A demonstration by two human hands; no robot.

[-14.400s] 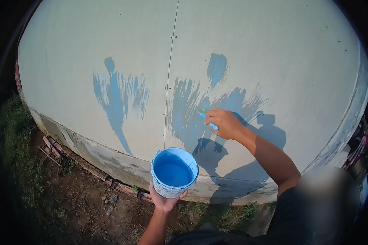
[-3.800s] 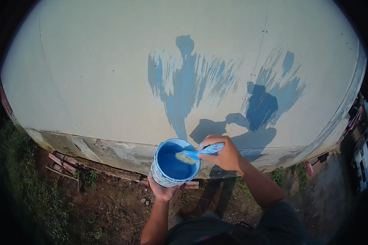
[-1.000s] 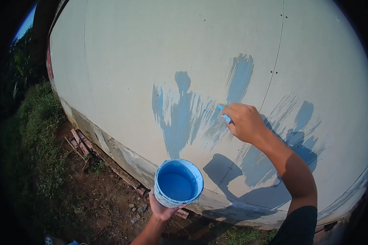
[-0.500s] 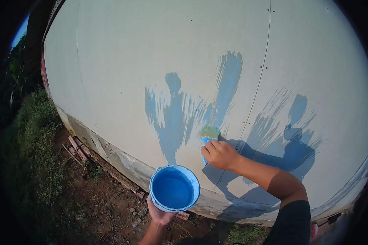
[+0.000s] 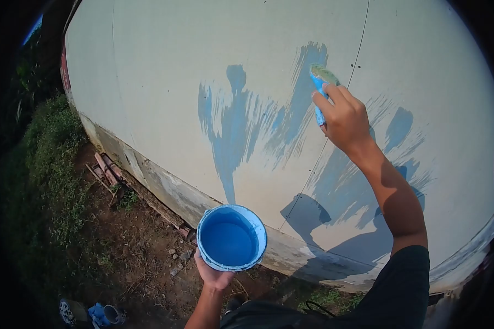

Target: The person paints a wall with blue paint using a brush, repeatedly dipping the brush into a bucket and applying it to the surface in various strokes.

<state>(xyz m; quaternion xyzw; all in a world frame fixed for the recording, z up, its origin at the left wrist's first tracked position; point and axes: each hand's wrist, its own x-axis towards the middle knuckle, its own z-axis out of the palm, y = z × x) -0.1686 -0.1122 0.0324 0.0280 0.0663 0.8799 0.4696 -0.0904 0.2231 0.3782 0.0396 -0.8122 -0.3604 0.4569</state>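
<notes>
**Brush on the wall, bucket below**

I see my right hand (image 5: 343, 118) closed around the paintbrush (image 5: 319, 88), bristles touching the wall (image 5: 159, 66) beside its seam. My left hand (image 5: 214, 275) cups the paint bucket (image 5: 231, 238) from beneath, near the wall's bottom edge.

The left hand (image 5: 213, 276) is mostly hidden under the paint bucket (image 5: 231, 238); only some fingers show. The right hand (image 5: 343, 118) covers most of the brush handle (image 5: 318, 101). Small objects on the ground (image 5: 93, 314) at the lower left are too dark to identify.
</notes>
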